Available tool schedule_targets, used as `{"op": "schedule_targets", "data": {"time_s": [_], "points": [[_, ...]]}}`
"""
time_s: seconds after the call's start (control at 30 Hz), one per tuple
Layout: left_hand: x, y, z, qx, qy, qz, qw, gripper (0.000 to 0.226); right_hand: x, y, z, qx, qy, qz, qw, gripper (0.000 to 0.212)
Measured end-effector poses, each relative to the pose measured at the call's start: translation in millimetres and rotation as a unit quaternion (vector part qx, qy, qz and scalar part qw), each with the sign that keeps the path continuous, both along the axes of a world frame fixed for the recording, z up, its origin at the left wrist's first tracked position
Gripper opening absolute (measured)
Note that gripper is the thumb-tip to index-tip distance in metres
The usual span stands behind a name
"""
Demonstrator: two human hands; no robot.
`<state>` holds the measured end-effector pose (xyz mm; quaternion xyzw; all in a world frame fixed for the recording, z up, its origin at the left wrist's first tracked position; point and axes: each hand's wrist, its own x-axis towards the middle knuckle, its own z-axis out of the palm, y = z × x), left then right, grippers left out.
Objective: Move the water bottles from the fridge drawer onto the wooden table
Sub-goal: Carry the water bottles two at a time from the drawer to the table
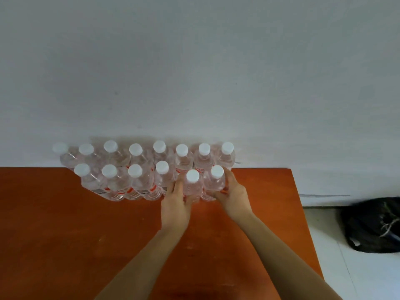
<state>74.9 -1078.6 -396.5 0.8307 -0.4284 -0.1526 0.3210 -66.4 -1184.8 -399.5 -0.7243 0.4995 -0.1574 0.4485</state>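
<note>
1. The wooden table [65, 234] is orange-brown, and its far edge meets a pale wall [194, 61].
2. A back row [135, 149] of eight water bottles stands along that far edge. They are upright with white caps, packed side by side.
3. Just in front of them, four more bottles [109, 171] stand free on the left. They are close together and pressed against the back row.
4. The left hand [176, 200] curls its fingers round the body of the fifth front bottle [192, 176] and grips it from the near-left side. I cannot tell whether the bottle's base rests on the table.
5. The right hand [232, 191] wraps round the sixth front bottle [217, 171] from the right. It holds the bottle upright beside the end of the back row.
6. The hands are apart, each clamped on its own bottle, and the two bottles sit just beside each other.
7. To the right of the table, a black bag [374, 226] lies on the pale floor [357, 278] near the wall.
</note>
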Motion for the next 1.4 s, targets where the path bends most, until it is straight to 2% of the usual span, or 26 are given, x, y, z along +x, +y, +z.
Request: {"op": "schedule_targets", "data": {"time_s": [0.17,0.33,0.47,0.6,0.73,0.9,1.13,1.3,1.4], "points": [[12.5,2.5,-1.7,0.033,-0.085,0.015,0.996,0.076,15.0,-1.6,-0.9,-0.021,0.013,0.020,1.000,0.073],[12.1,3.7,-0.6,0.061,-0.105,0.022,0.992,0.079,16.8,-1.5,2.8,-0.037,0.012,0.028,0.999,0.078],[10.5,4.0,6.5,0.048,-0.097,0.006,0.994,0.085,13.2,-0.1,8.9,-0.044,0.006,0.048,0.998,0.080],[16.1,8.9,20.6,-0.003,-0.129,-0.034,0.991,0.086,-4.9,4.3,22.9,-0.113,0.040,0.071,0.990,0.077],[11.1,12.5,48.8,-0.101,-0.232,-0.042,0.967,0.065,-30.6,9.3,53.8,-0.231,0.043,-0.011,0.972,0.057],[-21.7,4.5,77.2,-0.118,-0.264,-0.094,0.953,0.063,-71.8,16.4,72.8,-0.331,0.089,-0.113,0.933,0.060],[-114.6,-22.1,69.7,-0.105,-0.244,-0.225,0.938,0.070,-182.0,63.5,56.5,-0.383,0.186,-0.211,0.880,0.065],[-207.1,-16.9,76.7,-0.112,-0.228,-0.315,0.914,0.070,-278.8,116.1,56.2,-0.350,0.257,-0.319,0.843,0.067],[-269.9,3.1,95.9,-0.128,-0.225,-0.381,0.887,0.070,-336.4,160.2,72.0,-0.338,0.279,-0.373,0.818,0.068]]}}
